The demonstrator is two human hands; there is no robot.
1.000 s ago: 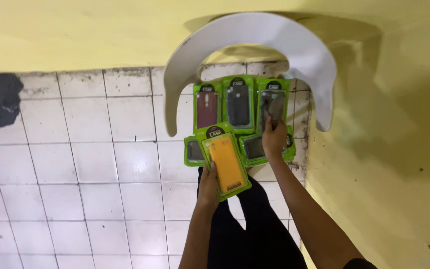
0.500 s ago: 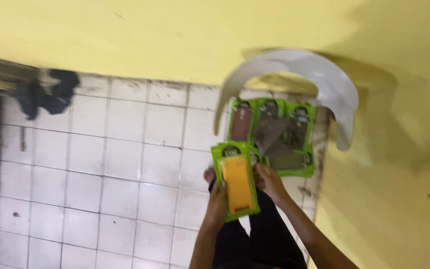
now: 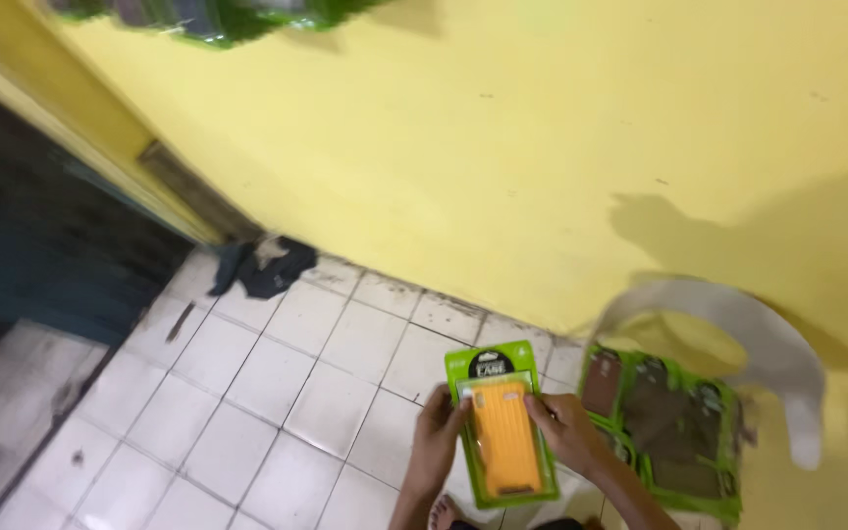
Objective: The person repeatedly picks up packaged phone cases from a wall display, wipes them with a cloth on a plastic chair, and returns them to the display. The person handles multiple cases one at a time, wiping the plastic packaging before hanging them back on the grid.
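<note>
Both my hands hold one green package with an orange phone case (image 3: 503, 427) inside it, low in the view. My left hand (image 3: 436, 437) grips its left edge and my right hand (image 3: 566, 432) grips its right edge. To the right, several more green packages with dark phone cases (image 3: 664, 422) lie on the seat of a white plastic chair (image 3: 787, 358) against the yellow wall.
A white tiled floor (image 3: 287, 393) spreads to the left. A dark cloth (image 3: 267, 267) lies at the foot of the yellow wall (image 3: 503, 147). A dark doorway (image 3: 31, 245) is at far left. More green packages (image 3: 218, 15) hang blurred at the top edge.
The view has swung left and up, so the chair and its packages now sit at the lower right. My right hand left the chair's packages and now holds the orange-case package with my left.
</note>
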